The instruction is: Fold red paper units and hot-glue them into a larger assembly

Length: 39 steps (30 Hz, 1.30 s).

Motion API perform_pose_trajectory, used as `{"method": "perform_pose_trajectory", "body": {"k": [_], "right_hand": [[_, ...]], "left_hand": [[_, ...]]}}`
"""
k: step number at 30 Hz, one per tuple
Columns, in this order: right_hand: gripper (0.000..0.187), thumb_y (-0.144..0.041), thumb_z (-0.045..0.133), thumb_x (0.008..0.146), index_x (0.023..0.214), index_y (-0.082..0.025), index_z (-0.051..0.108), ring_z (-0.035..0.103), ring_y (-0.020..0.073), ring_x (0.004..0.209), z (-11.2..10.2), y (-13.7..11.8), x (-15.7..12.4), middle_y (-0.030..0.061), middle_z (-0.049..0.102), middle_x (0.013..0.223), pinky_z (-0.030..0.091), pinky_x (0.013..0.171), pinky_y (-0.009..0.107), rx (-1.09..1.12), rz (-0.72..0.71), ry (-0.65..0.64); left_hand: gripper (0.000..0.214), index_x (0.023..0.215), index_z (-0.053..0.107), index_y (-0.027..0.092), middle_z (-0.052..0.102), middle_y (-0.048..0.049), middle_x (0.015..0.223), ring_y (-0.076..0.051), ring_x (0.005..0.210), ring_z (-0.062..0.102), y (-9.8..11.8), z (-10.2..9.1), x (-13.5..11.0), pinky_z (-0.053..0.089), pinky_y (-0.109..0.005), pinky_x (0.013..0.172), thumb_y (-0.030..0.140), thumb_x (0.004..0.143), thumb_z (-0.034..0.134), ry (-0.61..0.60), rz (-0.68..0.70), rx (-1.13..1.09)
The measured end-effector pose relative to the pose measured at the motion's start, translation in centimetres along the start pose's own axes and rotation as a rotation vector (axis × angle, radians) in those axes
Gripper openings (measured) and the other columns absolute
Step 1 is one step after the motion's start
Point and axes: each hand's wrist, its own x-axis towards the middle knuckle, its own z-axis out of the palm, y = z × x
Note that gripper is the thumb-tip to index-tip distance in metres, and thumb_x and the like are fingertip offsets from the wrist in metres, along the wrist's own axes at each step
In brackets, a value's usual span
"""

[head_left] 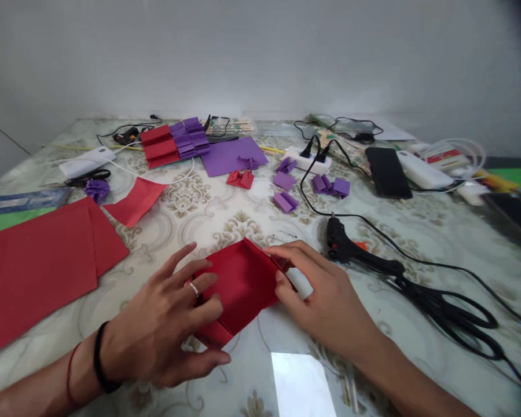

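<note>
A red folded paper box (243, 284) with low raised sides lies on the patterned tabletop at the near middle. My left hand (169, 315), with a ring and a black wrist band, rests on its left side with the fingers spread. On the other side, my right hand (321, 289) pinches the right wall of the box between thumb and fingers. Part of that wall is hidden behind the fingers. A black glue gun (360, 249) lies just right of my right hand, beside black-handled scissors (451, 318).
Red paper sheets (39, 266) lie at the left. Folded purple pieces (284, 182) and a small red piece (240, 179) are beyond the box. A white power strip (307, 159), a black phone (388, 172) and a loose cord (399, 252) occupy the right side.
</note>
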Motion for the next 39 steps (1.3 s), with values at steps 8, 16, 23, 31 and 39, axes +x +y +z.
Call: {"method": "perform_pose_trajectory", "body": {"k": [8,16,23,31,39], "right_hand": [[0.038,-0.009,0.052,0.091,0.125,-0.021,0.066,0.073,0.0213,0.102,0.0,0.1,-0.1,0.0073,0.070,0.114,0.061,0.089,0.036,0.006,0.016,-0.007],[0.041,-0.011,0.052,0.092,0.130,-0.022,0.064,0.072,0.0220,0.106,0.0,0.1,-0.2,0.0070,0.069,0.118,0.060,0.094,0.038,0.019,0.032,-0.019],[0.044,-0.015,0.053,0.093,0.135,-0.023,0.060,0.072,0.0240,0.107,0.0,0.2,-0.2,0.0092,0.064,0.124,0.063,0.091,0.041,-0.010,0.048,-0.014],[0.047,-0.016,0.054,0.092,0.139,-0.023,0.057,0.071,0.0248,0.112,-0.1,0.2,-0.2,0.0094,0.063,0.126,0.062,0.095,0.042,-0.008,0.057,-0.038],[0.046,-0.017,0.055,0.093,0.139,-0.023,0.057,0.070,0.0237,0.096,-0.4,0.3,-0.2,0.0089,0.064,0.115,0.061,0.089,0.043,0.016,0.116,-0.067]], "left_hand": [[0.030,0.102,0.058,0.021,0.072,-0.0097,0.121,-0.035,0.131,0.063,-0.3,0.5,-0.1,0.026,-0.061,0.131,0.045,0.091,0.072,0.006,-0.022,0.055],[0.039,0.110,0.052,0.020,0.050,-0.0210,0.148,-0.043,0.141,0.049,-0.1,0.5,0.0,0.053,-0.062,0.111,0.041,0.086,0.074,0.026,-0.047,0.112],[0.055,0.112,0.046,0.022,0.038,-0.0273,0.157,-0.048,0.139,0.054,-0.5,0.8,-0.3,0.064,-0.060,0.093,0.045,0.078,0.082,0.008,-0.198,0.011],[0.051,0.117,0.045,0.023,0.027,-0.0262,0.166,-0.045,0.144,0.053,-0.7,1.3,-0.5,0.064,-0.054,0.094,0.022,0.077,0.076,0.004,-0.276,-0.050],[0.053,0.126,0.044,0.023,0.026,-0.0275,0.165,-0.041,0.142,0.055,-1.5,1.3,-0.7,0.063,-0.052,0.096,0.026,0.084,0.075,0.024,-0.264,-0.119]]}}
